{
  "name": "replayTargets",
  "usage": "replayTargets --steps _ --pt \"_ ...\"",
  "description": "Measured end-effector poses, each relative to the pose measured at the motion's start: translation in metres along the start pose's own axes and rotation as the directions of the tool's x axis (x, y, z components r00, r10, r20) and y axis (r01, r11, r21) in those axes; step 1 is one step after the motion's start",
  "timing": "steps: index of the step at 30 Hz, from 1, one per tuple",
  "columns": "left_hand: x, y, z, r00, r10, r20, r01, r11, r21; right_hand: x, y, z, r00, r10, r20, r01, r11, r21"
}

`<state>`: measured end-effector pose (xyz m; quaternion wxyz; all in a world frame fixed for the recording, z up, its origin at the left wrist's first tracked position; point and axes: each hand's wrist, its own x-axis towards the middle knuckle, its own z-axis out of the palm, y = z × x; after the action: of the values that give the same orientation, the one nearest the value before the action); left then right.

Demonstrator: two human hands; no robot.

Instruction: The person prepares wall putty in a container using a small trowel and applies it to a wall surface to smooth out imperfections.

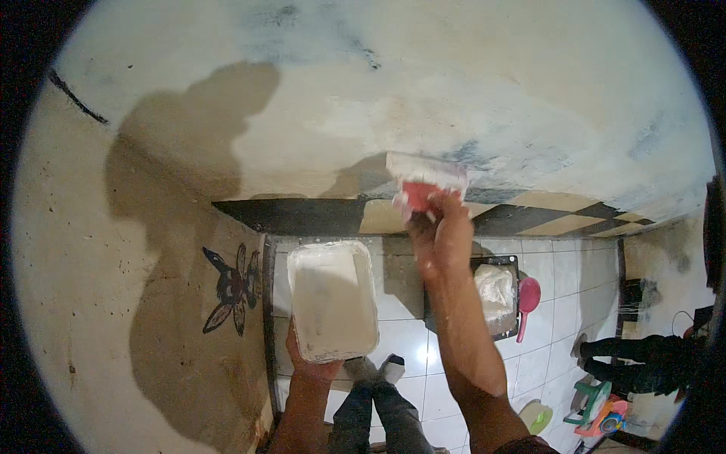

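My right hand reaches up to the wall in front, fingers closed round the red handle of a wide putty knife. Its broad, pale blade lies against or very close to the wall, just above the black-and-cream checked band. White paste smears the tool and my fingers. Lower left, my left hand grips the near end of a white rectangular tub, tilted toward me and coated inside with whitish paste. The fingers beneath the tub are hidden.
A black tray with a white plastic bag sits on the tiled floor beside a pink dipper. A side wall rises close on the left. Another person stands far right, near a green stool.
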<state>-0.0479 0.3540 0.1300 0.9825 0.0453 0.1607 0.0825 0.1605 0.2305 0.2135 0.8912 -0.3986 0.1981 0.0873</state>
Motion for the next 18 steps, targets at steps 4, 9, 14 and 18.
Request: replayTargets --steps 4,9,14,18 --pt "0.002 0.007 -0.007 1.0 0.001 -0.023 -0.001 1.0 0.004 0.024 0.077 -0.054 0.976 0.214 -0.027 -0.215 0.976 -0.022" --pt "0.011 0.001 -0.024 0.999 -0.046 -0.018 0.045 0.999 -0.02 0.086 0.103 -0.065 0.986 0.169 -0.001 -0.169 0.984 -0.054" --pt "0.008 0.003 -0.035 0.993 -0.025 -0.119 0.037 0.994 0.102 0.068 0.025 -0.007 0.992 0.116 0.052 -0.12 0.989 0.086" --pt "0.011 0.001 -0.007 0.998 -0.046 -0.05 0.05 0.996 0.079 0.017 -0.014 -0.024 0.999 0.013 0.03 -0.013 1.0 -0.021"
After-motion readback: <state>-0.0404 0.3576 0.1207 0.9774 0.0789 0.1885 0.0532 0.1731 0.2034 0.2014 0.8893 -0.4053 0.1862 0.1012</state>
